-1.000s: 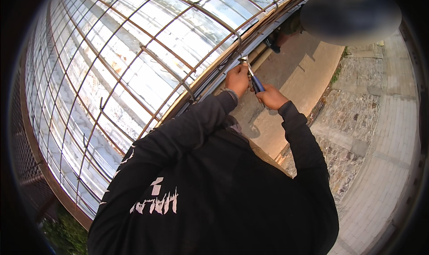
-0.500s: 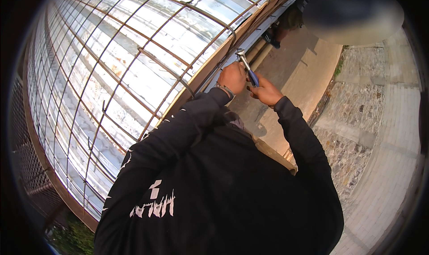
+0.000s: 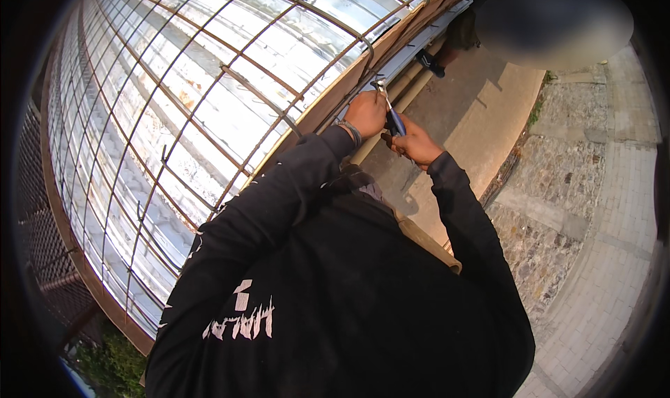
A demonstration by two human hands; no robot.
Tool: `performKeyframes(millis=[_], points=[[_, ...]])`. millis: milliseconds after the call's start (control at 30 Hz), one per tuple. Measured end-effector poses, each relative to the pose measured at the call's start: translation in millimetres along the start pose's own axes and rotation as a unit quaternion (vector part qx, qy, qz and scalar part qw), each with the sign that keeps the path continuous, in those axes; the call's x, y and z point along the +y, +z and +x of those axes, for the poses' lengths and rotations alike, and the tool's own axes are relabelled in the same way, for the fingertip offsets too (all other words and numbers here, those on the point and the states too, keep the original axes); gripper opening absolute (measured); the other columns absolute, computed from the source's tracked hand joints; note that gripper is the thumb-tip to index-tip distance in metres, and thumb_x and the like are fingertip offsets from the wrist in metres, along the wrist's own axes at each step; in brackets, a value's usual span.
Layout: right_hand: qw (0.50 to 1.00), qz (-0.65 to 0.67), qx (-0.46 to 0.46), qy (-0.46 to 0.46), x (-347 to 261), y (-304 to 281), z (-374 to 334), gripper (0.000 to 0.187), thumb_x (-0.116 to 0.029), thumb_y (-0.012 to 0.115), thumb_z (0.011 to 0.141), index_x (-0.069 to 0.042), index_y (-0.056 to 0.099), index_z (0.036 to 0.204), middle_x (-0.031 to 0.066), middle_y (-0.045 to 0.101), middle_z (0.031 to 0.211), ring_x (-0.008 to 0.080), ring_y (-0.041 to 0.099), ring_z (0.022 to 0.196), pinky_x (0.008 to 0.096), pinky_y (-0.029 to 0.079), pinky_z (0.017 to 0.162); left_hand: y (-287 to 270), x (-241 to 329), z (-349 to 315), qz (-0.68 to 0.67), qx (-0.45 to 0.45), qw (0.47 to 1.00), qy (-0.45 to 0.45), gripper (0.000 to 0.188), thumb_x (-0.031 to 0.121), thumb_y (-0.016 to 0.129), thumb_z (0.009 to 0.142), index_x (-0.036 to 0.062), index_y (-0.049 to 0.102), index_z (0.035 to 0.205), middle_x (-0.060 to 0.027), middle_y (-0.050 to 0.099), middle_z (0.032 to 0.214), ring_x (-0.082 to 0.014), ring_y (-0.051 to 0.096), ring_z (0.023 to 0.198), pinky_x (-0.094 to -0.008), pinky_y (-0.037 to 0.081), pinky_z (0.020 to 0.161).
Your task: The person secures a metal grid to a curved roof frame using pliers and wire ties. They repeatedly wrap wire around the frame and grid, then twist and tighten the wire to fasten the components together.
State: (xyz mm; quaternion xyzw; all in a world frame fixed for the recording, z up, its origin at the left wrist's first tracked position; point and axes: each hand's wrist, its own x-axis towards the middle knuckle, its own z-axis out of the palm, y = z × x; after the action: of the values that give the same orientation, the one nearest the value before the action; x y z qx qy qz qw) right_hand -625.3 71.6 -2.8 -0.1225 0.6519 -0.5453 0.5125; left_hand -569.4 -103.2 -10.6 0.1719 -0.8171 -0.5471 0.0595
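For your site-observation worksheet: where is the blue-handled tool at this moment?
In the head view, the blue-handled tool sits upper centre, between the left hand and right hand, its metal tip at the rebar grid's edge.

A rebar grid (image 3: pixel 209 112) fills the upper left of the frame. At its right edge, upper centre, the left hand (image 3: pixel 366 113) and right hand (image 3: pixel 416 144) meet around pliers (image 3: pixel 391 112). A slab (image 3: pixel 481 126) lies right of them; paving (image 3: pixel 593 209) runs down the right side.
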Motion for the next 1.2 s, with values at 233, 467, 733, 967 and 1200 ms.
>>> performKeyframes(millis=[233,467,733,967,1200], points=[[0.997,0.051,-0.063,0.007,12.3,-9.3,8.6,0.07,0.007,0.052,0.084,-0.01,0.033,0.149,0.0022,0.053,0.078,0.0049,0.047,0.062,0.0205,0.033,0.047,-3.3,2.8,-2.0,-0.042,-0.025,0.998,-0.039,0.04,0.031,0.041,0.1,0.004,0.062,0.08,-0.0101,0.061,0.066,-0.0235,0.061,0.062,-0.0377,0.046,0.062],[0.966,0.223,-0.088,-0.093,21.2,9.0,14.4,0.069,0.007,0.051,0.084,-0.011,0.033,0.148,0.0013,0.053,0.079,0.0056,0.048,0.062,0.0191,0.033,0.048,-4.1,-0.8,-1.0,-0.082,-0.034,0.994,-0.062,0.038,0.031,0.043,0.1,0.0036,0.061,0.08,-0.0068,0.059,0.064,-0.0181,0.058,0.059,-0.0346,0.045,0.058],[0.995,0.042,-0.08,-0.043,9.5,-16.1,14.0,0.061,0.002,0.054,0.089,-0.012,0.034,0.145,0.0013,0.051,0.092,0.0077,0.046,0.065,0.0215,0.035,0.053,-0.8,-9.4,3.0,-0.082,-0.037,0.995,-0.043,0.039,0.031,0.043,0.1,0.0032,0.061,0.08,-0.008,0.061,0.067,-0.0181,0.06,0.063,-0.0343,0.046,0.062],[0.995,-0.076,-0.06,-0.038,-12.7,-37.2,14.4,0.059,-0.001,0.057,0.092,-0.009,0.034,0.146,0.0003,0.054,0.108,0.0058,0.049,0.079,0.02,0.039,0.064,-1.3,-12.1,3.4,-0.062,-0.044,0.996,-0.035,0.041,0.033,0.044,0.101,0.0031,0.061,0.079,-0.0064,0.061,0.067,-0.0161,0.058,0.063,-0.0325,0.045,0.062],[0.981,-0.189,-0.031,-0.028,-38.4,-36.4,3.6,0.038,-0.01,0.066,0.092,-0.008,0.05,0.127,-0.003,0.05,0.084,0.0053,0.041,0.066,0.0219,0.034,0.058,4.2,-9.7,-0.4,-0.137,-0.021,0.988,-0.072,0.041,0.034,0.044,0.102,0.0039,0.061,0.08,-0.0048,0.059,0.067,-0.014,0.055,0.061,-0.031,0.043,0.059]])
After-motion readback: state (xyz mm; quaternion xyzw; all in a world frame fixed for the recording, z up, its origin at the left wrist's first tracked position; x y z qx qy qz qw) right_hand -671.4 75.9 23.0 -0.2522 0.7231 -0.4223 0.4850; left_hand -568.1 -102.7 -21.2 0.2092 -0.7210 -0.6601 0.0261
